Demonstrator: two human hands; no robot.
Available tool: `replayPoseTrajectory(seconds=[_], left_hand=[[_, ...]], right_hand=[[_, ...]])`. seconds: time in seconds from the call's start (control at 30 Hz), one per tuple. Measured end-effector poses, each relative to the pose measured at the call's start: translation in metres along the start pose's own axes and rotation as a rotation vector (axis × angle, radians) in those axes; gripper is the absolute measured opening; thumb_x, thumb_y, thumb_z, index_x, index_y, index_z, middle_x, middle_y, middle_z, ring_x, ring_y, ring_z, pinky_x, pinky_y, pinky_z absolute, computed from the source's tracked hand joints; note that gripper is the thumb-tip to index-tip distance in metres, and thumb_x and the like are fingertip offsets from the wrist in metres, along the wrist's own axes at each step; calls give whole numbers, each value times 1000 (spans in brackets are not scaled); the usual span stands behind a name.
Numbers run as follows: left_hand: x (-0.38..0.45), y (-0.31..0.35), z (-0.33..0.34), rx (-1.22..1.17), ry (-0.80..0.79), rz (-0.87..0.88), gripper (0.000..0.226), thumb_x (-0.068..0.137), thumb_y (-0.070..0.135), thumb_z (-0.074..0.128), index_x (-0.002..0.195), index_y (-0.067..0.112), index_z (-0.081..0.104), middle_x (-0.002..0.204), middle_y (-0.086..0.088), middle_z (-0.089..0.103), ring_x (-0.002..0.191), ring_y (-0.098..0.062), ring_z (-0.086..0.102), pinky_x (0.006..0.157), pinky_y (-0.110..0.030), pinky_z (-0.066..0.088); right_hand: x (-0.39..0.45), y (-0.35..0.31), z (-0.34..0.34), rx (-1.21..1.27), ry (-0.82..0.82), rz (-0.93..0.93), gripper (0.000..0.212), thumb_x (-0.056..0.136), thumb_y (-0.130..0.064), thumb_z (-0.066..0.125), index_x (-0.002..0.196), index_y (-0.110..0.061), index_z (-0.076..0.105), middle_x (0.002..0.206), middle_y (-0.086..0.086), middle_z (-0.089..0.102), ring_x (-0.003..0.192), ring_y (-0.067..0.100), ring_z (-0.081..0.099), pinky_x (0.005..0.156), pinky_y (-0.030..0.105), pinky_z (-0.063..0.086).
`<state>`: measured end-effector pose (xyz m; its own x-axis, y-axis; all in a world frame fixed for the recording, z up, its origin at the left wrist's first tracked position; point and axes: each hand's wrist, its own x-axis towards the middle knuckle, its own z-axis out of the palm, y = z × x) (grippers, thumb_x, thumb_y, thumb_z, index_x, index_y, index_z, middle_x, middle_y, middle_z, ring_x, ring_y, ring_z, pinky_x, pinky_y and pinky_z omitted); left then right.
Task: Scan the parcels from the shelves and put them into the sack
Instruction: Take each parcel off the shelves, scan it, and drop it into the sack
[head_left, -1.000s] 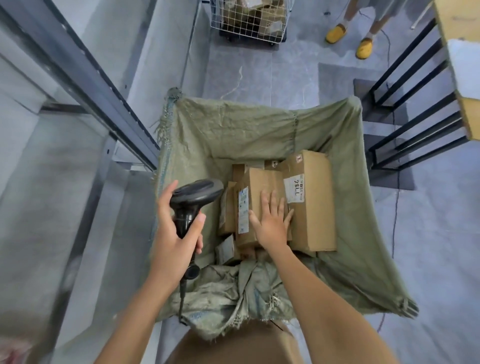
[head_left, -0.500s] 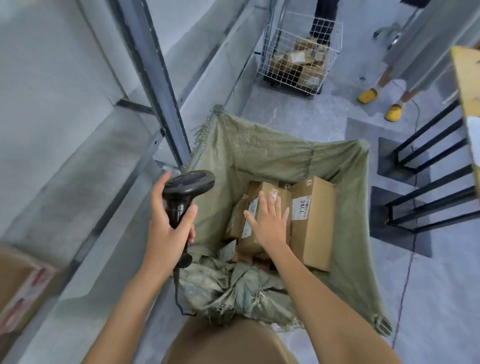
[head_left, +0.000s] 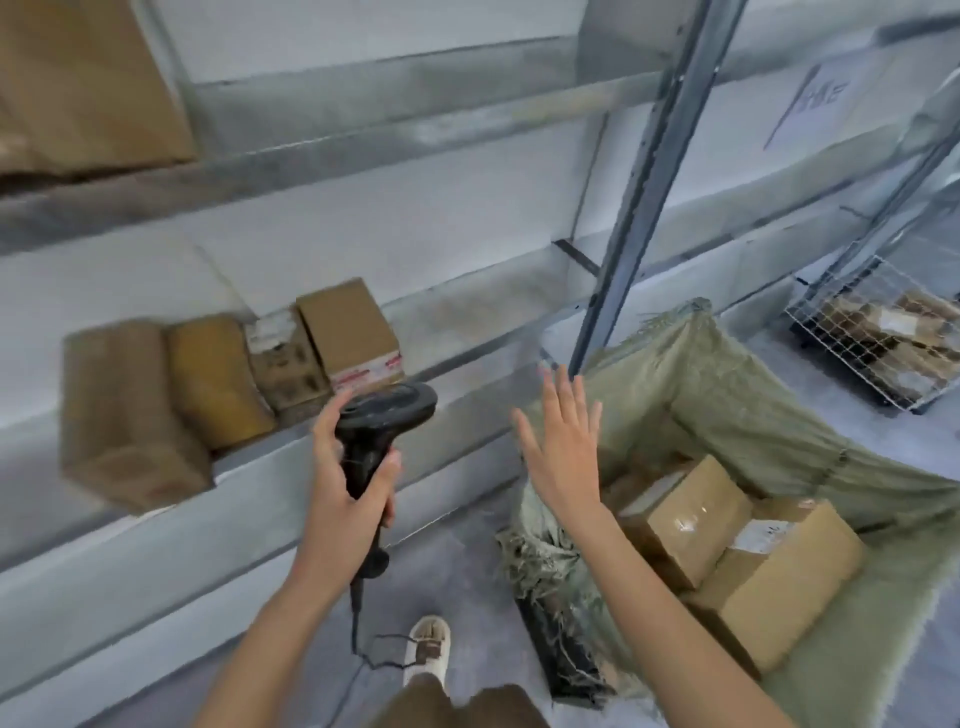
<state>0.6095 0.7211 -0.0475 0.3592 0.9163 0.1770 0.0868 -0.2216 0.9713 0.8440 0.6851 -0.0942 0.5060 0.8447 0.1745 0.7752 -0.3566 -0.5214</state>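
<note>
My left hand (head_left: 345, 499) grips the handle of a black barcode scanner (head_left: 382, 421), its head pointing toward the shelf. My right hand (head_left: 563, 447) is raised with fingers straight and spread, empty, above the near left edge of the green sack (head_left: 779, 410). Several cardboard parcels (head_left: 727, 551) lie inside the sack at the lower right. On the grey metal shelf (head_left: 260, 483) to the left stands a row of brown parcels (head_left: 218, 379), left of and beyond the scanner. A large brown parcel (head_left: 88, 83) sits on the shelf above.
A grey upright shelf post (head_left: 639, 187) rises behind the sack. A wire basket (head_left: 883, 332) with parcels stands at the far right on the floor. The scanner's cable (head_left: 363, 639) hangs to the floor beside my white shoe (head_left: 428, 647).
My right hand has lifted off the parcels in the sack and risen above its edge. My view has swung left to the shelf parcels. The scanner stays in my left hand.
</note>
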Motion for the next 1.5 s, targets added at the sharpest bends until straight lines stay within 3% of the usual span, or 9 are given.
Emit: replayPoseTrajectory(seconds=[0.27,0.43,0.53,0.7,0.83,1.0,1.17,1.33,1.5], left_hand=[[-24,-3,-114,35,323,14,72,100,5,59,136,62,34,70,1,64,52,-20,55,50,-33,53],[-18,-18,-185,22,465,24,75,100,6,59,131,69,33,89,2,68,50,-17,55,52,-25,52],[-12,-31,-231,14,517,6,75,101,9,59,130,72,32,87,2,68,50,-18,54,53,-25,51],[2,-58,-306,13,580,-12,74,101,8,59,133,68,32,88,5,68,50,-17,54,53,-26,52],[7,-78,-345,-16,617,-36,72,101,6,59,136,63,34,105,-9,64,50,-17,54,53,-25,51],[6,-99,-366,-37,634,-75,75,101,4,58,133,67,35,101,-8,63,51,-16,53,52,-25,50],[3,-114,-372,-62,662,-121,74,100,4,59,136,64,34,102,-7,66,51,-17,54,52,-25,51],[0,-119,-384,-39,700,-125,74,101,3,58,135,63,32,76,-1,66,49,-18,52,51,-27,51],[-5,-117,-398,-45,757,-128,71,101,3,57,138,58,32,76,-3,64,49,-22,52,52,-29,52]], right_hand=[[-5,-153,66,34,-201,-351,69,105,-51,36,160,-24,5,167,-2,-5,154,19,-13,123,42,-12],[-9,-238,120,41,-261,-491,72,102,-57,34,160,-26,6,167,-4,-7,153,17,-15,123,41,-12],[-5,-291,157,-16,-304,-529,74,101,-60,32,161,-26,4,167,1,-9,153,25,-16,122,44,-13],[16,-367,219,-119,-435,-394,81,98,-68,29,159,-30,-8,166,9,-16,151,41,-15,121,52,-9],[31,-392,251,-165,-497,-316,86,95,-73,30,159,-30,-8,166,10,-16,150,47,-11,121,58,-4],[33,-406,269,-227,-472,-265,93,90,-78,32,159,-30,-7,167,10,-5,151,46,3,121,57,7],[28,-421,274,-251,-424,-298,85,93,-70,39,158,-28,3,166,10,3,143,43,22,117,55,23],[20,-432,281,93,-468,-245,81,89,-65,45,157,-40,7,166,-4,8,140,33,26,116,55,28],[9,-423,289,437,-596,-90,70,93,-48,52,156,-40,21,157,-7,34,135,29,41,108,58,41]])
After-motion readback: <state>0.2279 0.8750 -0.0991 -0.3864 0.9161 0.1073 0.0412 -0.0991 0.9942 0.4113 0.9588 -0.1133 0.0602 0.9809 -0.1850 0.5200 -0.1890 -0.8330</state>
